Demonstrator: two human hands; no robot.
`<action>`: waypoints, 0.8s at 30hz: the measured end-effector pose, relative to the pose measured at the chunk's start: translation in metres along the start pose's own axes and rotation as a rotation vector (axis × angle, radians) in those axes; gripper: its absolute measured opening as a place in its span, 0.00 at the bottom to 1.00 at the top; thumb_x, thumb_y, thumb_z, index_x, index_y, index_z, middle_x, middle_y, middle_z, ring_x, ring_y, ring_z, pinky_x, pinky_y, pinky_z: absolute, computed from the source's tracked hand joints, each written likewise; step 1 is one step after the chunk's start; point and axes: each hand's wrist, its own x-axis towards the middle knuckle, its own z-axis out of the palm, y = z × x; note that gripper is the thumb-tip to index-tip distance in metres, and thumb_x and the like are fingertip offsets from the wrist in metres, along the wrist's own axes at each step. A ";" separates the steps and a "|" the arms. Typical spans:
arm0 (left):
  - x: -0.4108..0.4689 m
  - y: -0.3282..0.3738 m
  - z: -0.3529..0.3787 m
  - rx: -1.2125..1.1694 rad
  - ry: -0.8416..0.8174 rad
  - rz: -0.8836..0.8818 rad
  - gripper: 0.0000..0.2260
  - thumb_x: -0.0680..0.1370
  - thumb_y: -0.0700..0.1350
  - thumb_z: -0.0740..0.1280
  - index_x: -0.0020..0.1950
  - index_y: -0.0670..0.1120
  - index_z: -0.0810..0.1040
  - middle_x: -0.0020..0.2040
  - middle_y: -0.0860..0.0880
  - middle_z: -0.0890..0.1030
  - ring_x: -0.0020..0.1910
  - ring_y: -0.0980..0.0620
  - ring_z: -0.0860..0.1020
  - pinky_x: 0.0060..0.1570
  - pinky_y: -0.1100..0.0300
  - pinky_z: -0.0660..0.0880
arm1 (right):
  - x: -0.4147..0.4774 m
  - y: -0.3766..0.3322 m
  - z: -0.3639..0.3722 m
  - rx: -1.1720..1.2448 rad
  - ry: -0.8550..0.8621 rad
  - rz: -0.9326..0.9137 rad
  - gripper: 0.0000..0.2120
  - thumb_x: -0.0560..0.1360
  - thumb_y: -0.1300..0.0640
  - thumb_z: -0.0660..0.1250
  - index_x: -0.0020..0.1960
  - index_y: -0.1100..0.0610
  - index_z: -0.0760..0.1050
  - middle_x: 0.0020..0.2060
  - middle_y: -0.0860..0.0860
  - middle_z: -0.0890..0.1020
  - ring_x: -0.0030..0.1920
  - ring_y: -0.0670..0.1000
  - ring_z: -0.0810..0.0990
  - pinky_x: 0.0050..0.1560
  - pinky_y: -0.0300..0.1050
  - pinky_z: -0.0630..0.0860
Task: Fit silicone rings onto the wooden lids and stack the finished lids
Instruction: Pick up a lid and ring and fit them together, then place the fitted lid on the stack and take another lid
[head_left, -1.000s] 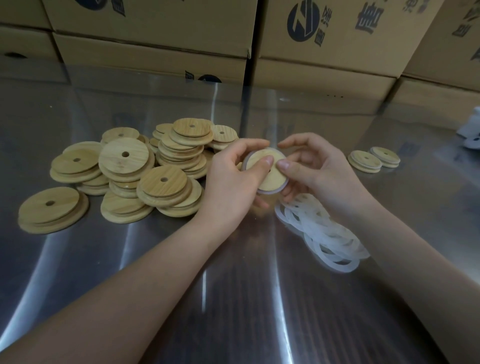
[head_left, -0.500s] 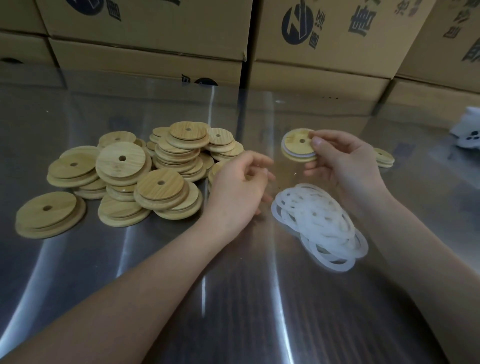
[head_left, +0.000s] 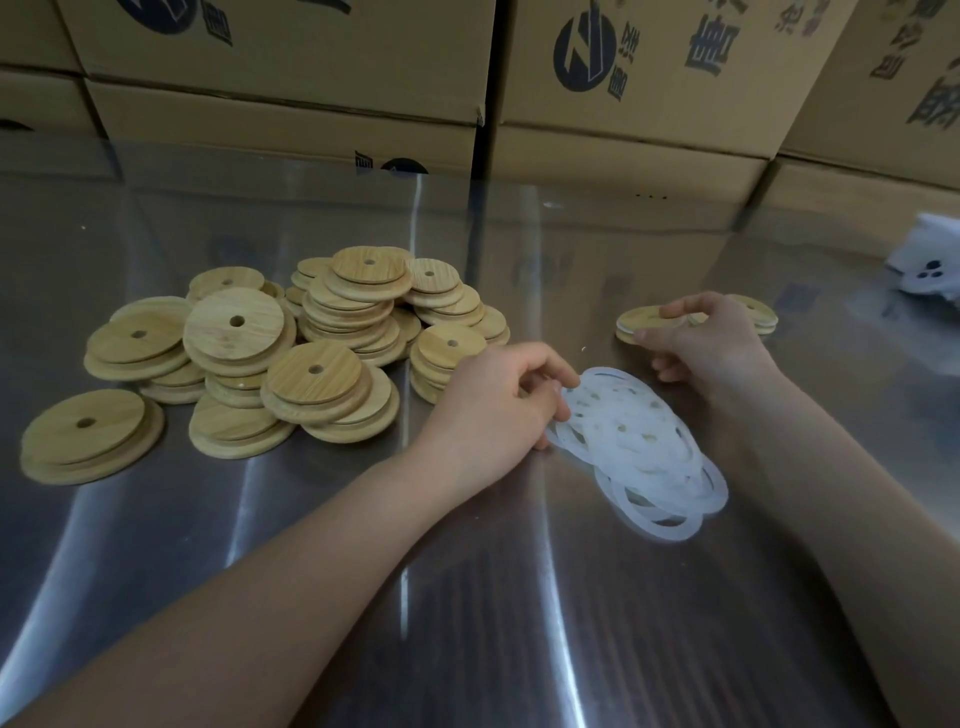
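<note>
1. The right hand pinches a lid, thumb on its near edge and forefinger on top. A white band shows along the lid's rim.
2. The lid sits low, at its fingertips. Whether it rests on the table or on another lid I cannot tell.
3. A second lid lies just behind the right hand.
4. The left hand is curled, its fingertips at the left edge of the rings. Whether it grips one I cannot tell.
5. The rings lie heaped between the hands, below the right wrist.
6. The lid pile lies left of the left hand, its nearest edge touching the knuckles.
7. Bare steel runs from both forearms to the near edge.
8. Boxes wall the far edge beyond both hands; a white object lies far right.
</note>
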 end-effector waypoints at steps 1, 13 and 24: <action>0.000 0.000 0.000 0.000 -0.004 0.000 0.10 0.79 0.35 0.62 0.47 0.47 0.80 0.39 0.49 0.84 0.29 0.53 0.79 0.29 0.70 0.69 | 0.003 0.002 -0.002 -0.089 0.027 -0.009 0.19 0.70 0.59 0.77 0.56 0.57 0.73 0.32 0.54 0.77 0.27 0.49 0.75 0.22 0.38 0.73; 0.000 -0.001 -0.001 0.025 -0.017 -0.001 0.10 0.80 0.36 0.62 0.47 0.47 0.81 0.38 0.51 0.84 0.29 0.54 0.80 0.32 0.69 0.73 | 0.007 0.005 -0.010 -0.583 0.048 -0.077 0.27 0.73 0.40 0.70 0.62 0.57 0.67 0.57 0.55 0.74 0.53 0.59 0.75 0.53 0.55 0.75; 0.000 -0.003 -0.001 0.054 -0.010 0.017 0.11 0.79 0.36 0.62 0.47 0.48 0.81 0.38 0.51 0.84 0.29 0.56 0.80 0.32 0.69 0.73 | 0.005 0.007 -0.007 -0.679 0.071 -0.109 0.24 0.75 0.42 0.68 0.60 0.59 0.70 0.55 0.59 0.78 0.55 0.63 0.76 0.48 0.51 0.71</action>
